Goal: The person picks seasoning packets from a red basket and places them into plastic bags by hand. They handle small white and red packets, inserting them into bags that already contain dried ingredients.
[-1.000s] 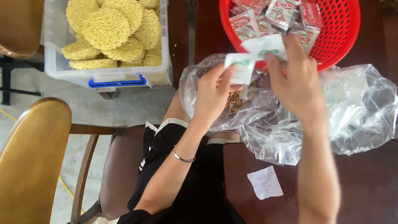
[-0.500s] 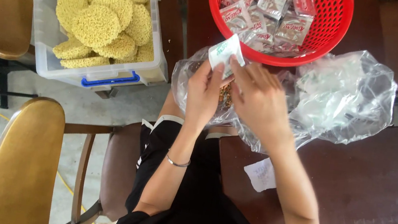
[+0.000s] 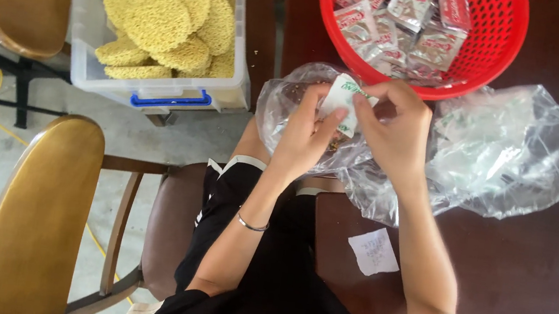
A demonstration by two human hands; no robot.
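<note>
While both hands meet over the near edge of the table, a small white sachet with green print [image 3: 344, 101] is pinched between them: the left hand [image 3: 307, 135] is closed on its lower edge with thumb and fingers, and the right hand [image 3: 396, 132] is clamped on its upper right corner. The sachet is held tilted, just above the mouth of a crumpled clear plastic bag [image 3: 500, 152], which spreads out to the right of the grip and lies partly beneath it. Something brownish is glimpsed through the plastic under the left hand, but what it is cannot be told.

Just beyond the grip a red plastic basket [image 3: 498, 56] is seen, with many red-and-silver sachets [image 3: 409, 24] heaped in it. Well to the left of the grip, a clear tub with a blue handle [image 3: 160, 89] is filled with round dried noodle cakes [image 3: 162, 15]. Nearer than the grip, a small white paper slip [image 3: 373, 251] lies flat on the dark table [image 3: 525, 294].

As a judgement, the work appears to be at an early or middle stage: one sachet is in hand, the noodle tub is full, the basket is well stocked, and no finished packs are visible.
</note>
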